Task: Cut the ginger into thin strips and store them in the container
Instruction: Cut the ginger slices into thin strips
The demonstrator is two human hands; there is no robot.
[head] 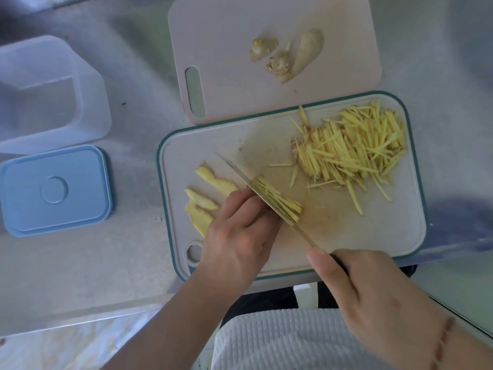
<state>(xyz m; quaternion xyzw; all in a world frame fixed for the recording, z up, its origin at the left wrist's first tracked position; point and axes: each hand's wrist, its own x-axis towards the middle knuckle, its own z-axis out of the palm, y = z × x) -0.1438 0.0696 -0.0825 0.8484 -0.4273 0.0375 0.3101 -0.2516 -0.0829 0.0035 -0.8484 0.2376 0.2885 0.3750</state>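
1. The counter [128, 263] was bare grey metal, with its near edge running under the left forearm.
2. A green-rimmed board [373, 236] lay under both hands; a plain board [226, 36] sat just beyond it, touching or overlapping its far edge.
3. The container [40, 97], clear and open, stood well left of the left fingers, with its blue lid [56, 189] lying flat just nearer.
4. A pile of strips [354, 148] lay beyond the right fingers, apart from the blade.
5. The left hand [240, 236] curled its fingers down on a stack of slices [277, 200], with its knuckles against the knife [250, 180].
6. The right hand [373, 297] gripped the dark handle, fingers wrapped round it, with the blade slanting away to the left through the stack.
7. More uncut slices [210, 180] lay just left of the left fingers.
8. Three ginger trimmings [288, 57] sat on the plain board, well beyond all the fingers.
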